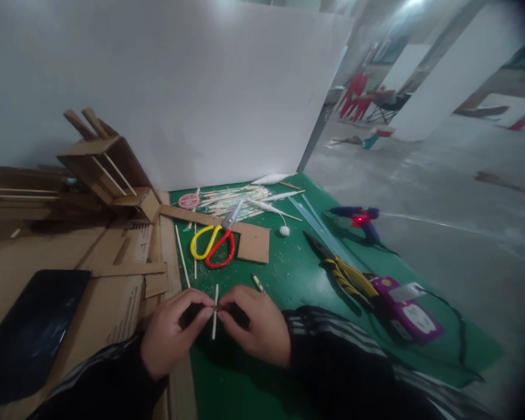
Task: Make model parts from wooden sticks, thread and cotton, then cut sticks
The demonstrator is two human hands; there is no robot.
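A short pale wooden stick (214, 326) stands out above and below the pinched fingertips of both hands, over the green table (289, 280). My left hand (174, 328) closes thumb and index finger at its left side. From the right, my right hand (256, 326) pinches at the same spot. Something small and dark sits between the fingertips, too small to make out. Beyond the hands lie scissors (219, 245) with one yellow and one red handle, and a square cardboard piece (254, 244). A crayon-like stick (258, 283) lies just behind my right hand.
Pliers (347, 277), a purple device (409, 312) with a cable and a glue gun (363, 220) lie on the right. Many thin sticks (231, 201) are heaped at the back. A cardboard structure (109, 169) and a dark flat panel (30, 332) are on the left.
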